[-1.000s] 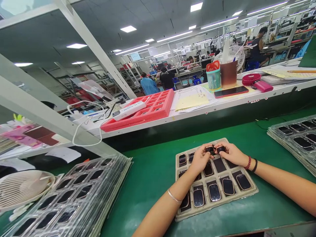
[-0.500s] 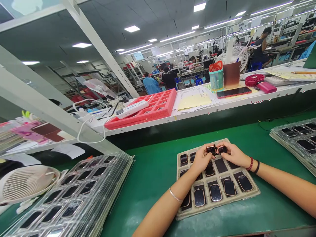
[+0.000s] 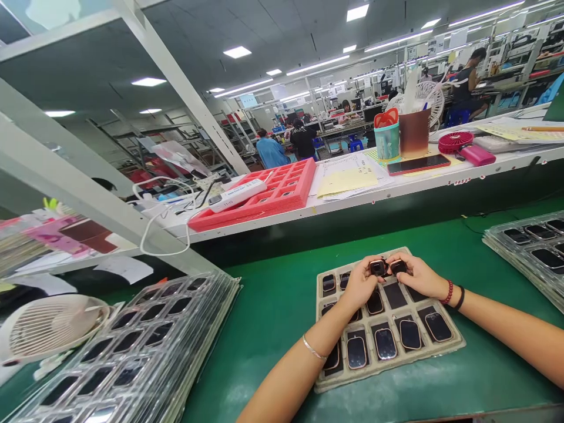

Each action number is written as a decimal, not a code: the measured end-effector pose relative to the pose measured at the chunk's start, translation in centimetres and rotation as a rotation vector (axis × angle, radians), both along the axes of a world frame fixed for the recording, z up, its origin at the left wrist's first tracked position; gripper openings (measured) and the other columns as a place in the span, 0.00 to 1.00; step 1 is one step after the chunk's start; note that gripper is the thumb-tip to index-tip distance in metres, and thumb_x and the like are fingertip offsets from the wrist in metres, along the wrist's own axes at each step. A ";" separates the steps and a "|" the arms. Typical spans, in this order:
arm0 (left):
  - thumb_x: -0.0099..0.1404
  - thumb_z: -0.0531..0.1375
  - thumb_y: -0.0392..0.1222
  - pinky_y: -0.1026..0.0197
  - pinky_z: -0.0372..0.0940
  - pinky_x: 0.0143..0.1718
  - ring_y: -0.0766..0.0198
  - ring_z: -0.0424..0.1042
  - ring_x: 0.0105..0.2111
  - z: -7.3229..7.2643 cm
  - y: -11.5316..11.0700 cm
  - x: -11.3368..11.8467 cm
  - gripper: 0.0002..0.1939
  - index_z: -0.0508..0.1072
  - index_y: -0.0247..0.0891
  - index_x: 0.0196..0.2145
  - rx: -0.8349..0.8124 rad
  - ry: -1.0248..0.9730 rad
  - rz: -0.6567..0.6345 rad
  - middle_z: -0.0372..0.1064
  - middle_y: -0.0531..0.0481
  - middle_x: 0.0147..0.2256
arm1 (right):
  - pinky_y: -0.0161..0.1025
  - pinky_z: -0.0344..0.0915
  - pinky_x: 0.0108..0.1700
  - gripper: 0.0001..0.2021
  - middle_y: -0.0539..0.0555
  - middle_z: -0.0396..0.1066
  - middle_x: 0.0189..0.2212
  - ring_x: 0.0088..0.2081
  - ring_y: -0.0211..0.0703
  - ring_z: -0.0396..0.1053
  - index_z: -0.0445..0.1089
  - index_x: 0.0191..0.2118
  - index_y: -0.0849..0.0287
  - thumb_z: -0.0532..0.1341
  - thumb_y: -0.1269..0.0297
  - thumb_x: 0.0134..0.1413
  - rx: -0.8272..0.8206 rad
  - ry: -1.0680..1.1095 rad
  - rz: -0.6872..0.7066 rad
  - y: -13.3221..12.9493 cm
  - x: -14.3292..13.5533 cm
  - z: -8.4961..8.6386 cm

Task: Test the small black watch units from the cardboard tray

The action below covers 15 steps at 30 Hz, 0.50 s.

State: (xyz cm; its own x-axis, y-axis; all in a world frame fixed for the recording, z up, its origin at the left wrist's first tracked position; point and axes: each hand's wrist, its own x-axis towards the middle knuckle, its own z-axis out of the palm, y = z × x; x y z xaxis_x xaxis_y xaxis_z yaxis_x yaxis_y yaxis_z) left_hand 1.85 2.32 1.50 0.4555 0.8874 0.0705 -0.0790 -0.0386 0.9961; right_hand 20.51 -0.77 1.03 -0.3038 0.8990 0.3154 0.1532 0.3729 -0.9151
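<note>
My left hand (image 3: 362, 281) pinches a smartwatch (image 3: 378, 268), a dark rounded rectangle with a gold rim, over the back of a beige tray (image 3: 388, 372). Close beside it, my right hand (image 3: 418, 277) grips a second dark smartwatch piece (image 3: 398, 267). The two pieces are almost edge to edge; whether they touch is unclear. Below my hands, the tray holds several gold-rimmed smartwatches, among them one in the front row (image 3: 356, 352). One pocket (image 3: 395, 295) near the middle shows only a dark lining. My left hand and forearm hide part of the tray.
Stacked clear trays (image 3: 145, 346) of dark watch screens stand at the left, with another stack (image 3: 535, 258) at the right edge. A white fan (image 3: 48, 329) lies far left. Along the shelf are a red foam tray (image 3: 282, 194), a phone (image 3: 418, 165) and cups.
The view has shifted very slightly. Both hands keep their hold on the watch pieces in nearly the same position above the tray.
</note>
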 end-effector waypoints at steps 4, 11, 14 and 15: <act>0.40 0.53 0.25 0.71 0.58 0.21 0.71 0.69 0.24 1.9 -0.6 0.1 0.30 0.60 0.36 0.45 -0.202 -0.082 0.076 0.68 0.51 0.34 | 0.44 0.67 0.45 0.17 0.55 0.69 0.39 0.41 0.45 0.69 0.64 0.46 0.58 0.55 0.73 0.47 -0.008 0.011 -0.001 0.1 0.0 -0.2; 0.44 0.61 0.26 0.73 0.59 0.19 0.72 0.68 0.20 10.4 -9.1 -2.5 0.29 0.63 0.40 0.45 -0.448 -0.355 -0.529 0.69 0.51 0.32 | 0.46 0.66 0.48 0.15 0.57 0.70 0.40 0.43 0.48 0.69 0.64 0.47 0.58 0.56 0.70 0.52 -0.009 -0.004 -0.037 0.2 0.2 -0.8; 0.54 0.65 0.41 0.68 0.67 0.32 0.63 0.74 0.35 11.6 -12.6 -4.4 0.21 0.70 0.35 0.45 -0.454 -0.331 -0.748 0.70 0.45 0.37 | 0.47 0.66 0.48 0.15 0.58 0.69 0.41 0.43 0.49 0.69 0.64 0.48 0.58 0.57 0.68 0.52 -0.048 -0.002 -0.036 0.2 0.3 -0.9; 0.55 0.65 0.47 0.67 0.67 0.35 0.59 0.74 0.41 11.5 -13.2 -4.9 0.23 0.71 0.34 0.46 -0.431 -0.312 -0.785 0.69 0.44 0.39 | 0.47 0.67 0.48 0.16 0.58 0.69 0.41 0.43 0.49 0.69 0.64 0.48 0.58 0.57 0.67 0.53 -0.062 0.000 -0.033 0.1 0.4 -0.9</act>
